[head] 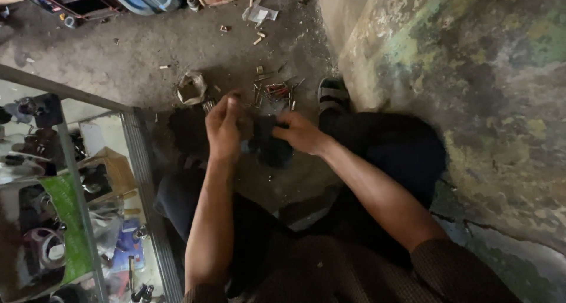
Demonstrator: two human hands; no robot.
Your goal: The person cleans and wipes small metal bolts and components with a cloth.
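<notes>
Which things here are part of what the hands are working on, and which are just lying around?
In hand:
dark object, held between left hand and right hand

Lying about:
scattered screws and small tools
crumpled paper cup
glass display case
sandal

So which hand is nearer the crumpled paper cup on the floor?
Left. The left hand is just right of the crumpled paper cup; the right hand is farther right, gripping the dark object.

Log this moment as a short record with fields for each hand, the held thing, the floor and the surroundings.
left hand: raised, fingers at the dark object
right hand: grips the dark object from the right
dark object: small, black, blurred; kind unclear
floor: bare concrete with scattered small metal tools
sandal: on the person's foot, beside the wall
glass cabinet: at left, filled with goods
wall: stained, peeling paint
</notes>
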